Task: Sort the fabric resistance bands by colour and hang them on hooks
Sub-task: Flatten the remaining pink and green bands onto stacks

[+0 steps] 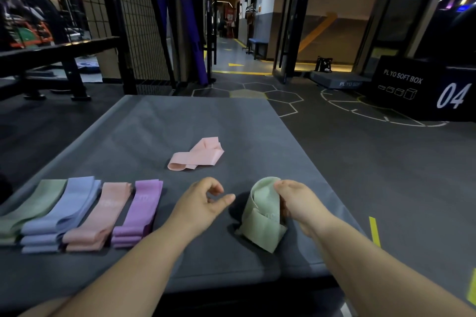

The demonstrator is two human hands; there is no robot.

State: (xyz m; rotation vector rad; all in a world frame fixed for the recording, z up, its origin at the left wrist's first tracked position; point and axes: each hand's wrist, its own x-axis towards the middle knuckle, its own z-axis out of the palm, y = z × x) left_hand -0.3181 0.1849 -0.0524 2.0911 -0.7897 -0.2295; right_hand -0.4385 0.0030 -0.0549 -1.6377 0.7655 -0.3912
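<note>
My right hand [300, 204] grips a pale green band [262, 216], folded over itself and lifted off the grey mat [154, 121]. My left hand [203, 202] hovers just left of it, fingers loosely curled, holding nothing. Sorted piles lie in a row at the mat's left front: green bands [33, 203], blue bands [64, 211], pink bands [103, 213] and purple bands [140, 211]. A loose pink band [198, 156] lies crumpled further back, near the mat's middle.
A black wire-grid wall [139, 20] and a black rack [64, 59] stand to the left. A black plyo soft box [422, 87] marked 04 sits at the right on the dark floor. A corridor opens ahead.
</note>
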